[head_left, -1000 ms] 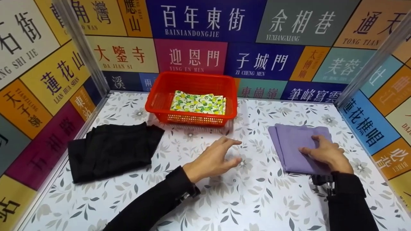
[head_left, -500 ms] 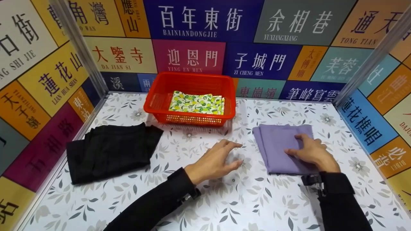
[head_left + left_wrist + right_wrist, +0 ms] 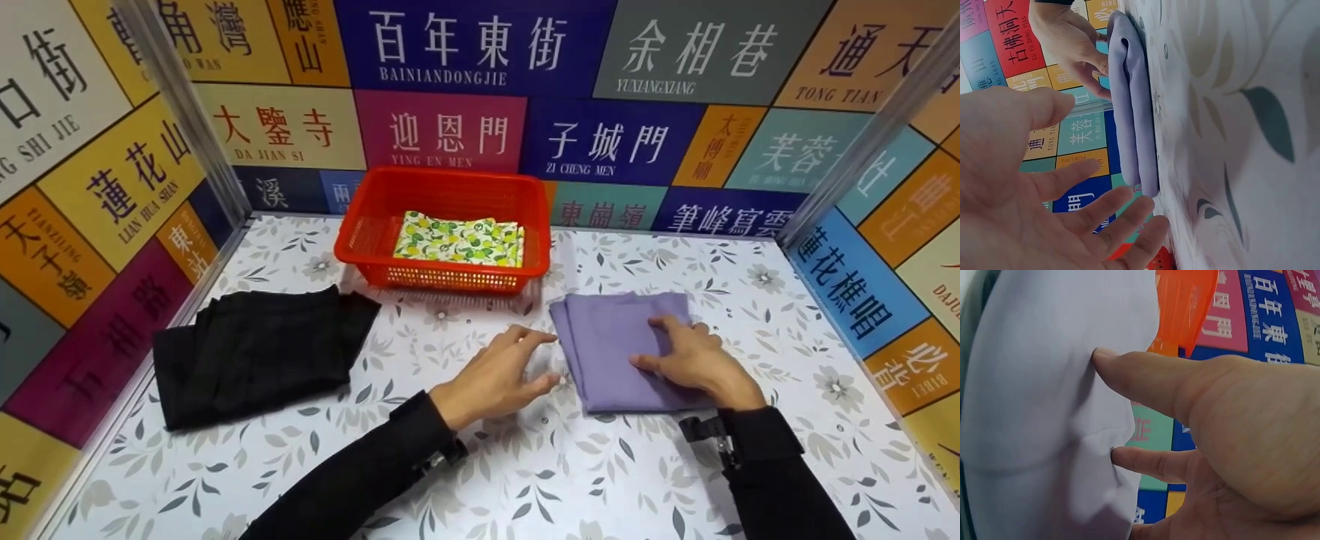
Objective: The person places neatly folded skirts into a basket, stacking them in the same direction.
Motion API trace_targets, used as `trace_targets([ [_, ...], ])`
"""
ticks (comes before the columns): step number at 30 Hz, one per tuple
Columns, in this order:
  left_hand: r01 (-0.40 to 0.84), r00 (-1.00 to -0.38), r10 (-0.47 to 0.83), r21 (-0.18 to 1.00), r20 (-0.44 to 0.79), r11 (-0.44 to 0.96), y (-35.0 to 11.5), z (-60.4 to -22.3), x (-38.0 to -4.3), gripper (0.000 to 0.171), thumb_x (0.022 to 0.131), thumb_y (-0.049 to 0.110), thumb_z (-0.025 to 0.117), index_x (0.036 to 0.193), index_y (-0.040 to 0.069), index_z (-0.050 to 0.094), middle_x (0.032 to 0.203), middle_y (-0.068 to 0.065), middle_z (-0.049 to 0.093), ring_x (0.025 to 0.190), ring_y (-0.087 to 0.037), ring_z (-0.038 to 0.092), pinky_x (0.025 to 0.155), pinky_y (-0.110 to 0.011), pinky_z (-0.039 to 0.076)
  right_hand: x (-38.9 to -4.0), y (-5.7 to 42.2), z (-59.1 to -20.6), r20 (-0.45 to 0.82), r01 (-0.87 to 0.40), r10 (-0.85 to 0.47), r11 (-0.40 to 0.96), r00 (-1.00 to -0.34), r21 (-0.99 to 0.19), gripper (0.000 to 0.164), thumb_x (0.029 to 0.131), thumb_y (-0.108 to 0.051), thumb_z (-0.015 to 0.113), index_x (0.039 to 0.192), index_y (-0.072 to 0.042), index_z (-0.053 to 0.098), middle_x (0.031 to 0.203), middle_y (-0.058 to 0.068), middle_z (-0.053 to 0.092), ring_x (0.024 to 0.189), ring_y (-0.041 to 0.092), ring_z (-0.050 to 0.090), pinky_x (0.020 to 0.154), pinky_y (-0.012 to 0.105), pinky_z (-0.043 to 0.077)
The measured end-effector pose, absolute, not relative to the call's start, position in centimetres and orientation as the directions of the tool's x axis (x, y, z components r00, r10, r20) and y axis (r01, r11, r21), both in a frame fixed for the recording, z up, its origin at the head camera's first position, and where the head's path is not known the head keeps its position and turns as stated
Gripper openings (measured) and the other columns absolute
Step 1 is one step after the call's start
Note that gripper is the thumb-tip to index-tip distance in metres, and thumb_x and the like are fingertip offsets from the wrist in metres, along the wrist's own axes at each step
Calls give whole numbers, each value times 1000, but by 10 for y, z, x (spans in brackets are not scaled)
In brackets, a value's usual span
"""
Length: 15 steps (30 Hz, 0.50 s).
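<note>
A folded purple cloth [image 3: 607,352] lies flat at the right of the table. My right hand [image 3: 697,360] presses on its right part with thumb and fingertips. In the right wrist view, the thumb and a finger dent the cloth [image 3: 1033,394], which looks pale there. Just left of the cloth, my left hand [image 3: 491,382] hovers with spread fingers and holds nothing. From the left wrist view, the cloth's folded edge [image 3: 1126,112] shows thick, rounded layers beyond the left fingertips. Whether the left forefinger touches the cloth's edge, I cannot tell.
A red plastic basket [image 3: 352,247] stands at the back, with a folded lemon-print cloth [image 3: 457,241] in it. A folded black cloth [image 3: 270,352] lies on the left. Panels with printed signs enclose the floral-covered table [image 3: 510,480] at the back and sides.
My right hand has slid the purple cloth leftward along the table, close to the left hand. The left hand has stayed nearly still. The basket and black cloth are where they were.
</note>
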State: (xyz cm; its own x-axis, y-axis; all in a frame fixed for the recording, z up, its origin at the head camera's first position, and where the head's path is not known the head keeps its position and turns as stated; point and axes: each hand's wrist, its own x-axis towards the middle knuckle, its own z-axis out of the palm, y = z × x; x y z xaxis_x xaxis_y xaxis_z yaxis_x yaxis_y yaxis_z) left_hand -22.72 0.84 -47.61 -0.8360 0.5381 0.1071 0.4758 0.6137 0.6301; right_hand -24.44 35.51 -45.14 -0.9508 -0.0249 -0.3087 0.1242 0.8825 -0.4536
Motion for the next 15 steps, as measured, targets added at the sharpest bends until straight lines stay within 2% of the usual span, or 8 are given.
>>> trace_targets([
  [4, 456, -853, 510, 642, 116, 616, 7, -475, -230, 65, 112, 39, 77, 168, 12, 59, 158, -18, 67, 133, -32, 71, 113, -50, 64, -242, 342, -451, -294, 102, -47, 876, -955, -471, 101, 108, -49, 83, 182, -5, 30, 166, 59, 29, 139, 69, 52, 109, 74, 57],
  [7, 431, -869, 482, 658, 116, 618, 6, -475, -231, 65, 111, 36, 79, 166, 7, 60, 155, -19, 68, 129, -33, 72, 113, -50, 64, -240, 334, -452, -270, 65, -74, 880, -960, -471, 99, 108, -48, 83, 181, -3, 32, 166, 58, 33, 140, 67, 54, 111, 74, 57],
  [15, 336, -909, 412, 700, 65, 631, 0, -474, -237, 66, 110, 34, 79, 162, -2, 60, 152, -26, 70, 136, -41, 72, 122, -54, 60, -236, 317, -453, -197, -41, -156, 872, -968, -488, 91, 110, -46, 81, 177, 0, 41, 164, 49, 52, 141, 59, 59, 119, 75, 52],
])
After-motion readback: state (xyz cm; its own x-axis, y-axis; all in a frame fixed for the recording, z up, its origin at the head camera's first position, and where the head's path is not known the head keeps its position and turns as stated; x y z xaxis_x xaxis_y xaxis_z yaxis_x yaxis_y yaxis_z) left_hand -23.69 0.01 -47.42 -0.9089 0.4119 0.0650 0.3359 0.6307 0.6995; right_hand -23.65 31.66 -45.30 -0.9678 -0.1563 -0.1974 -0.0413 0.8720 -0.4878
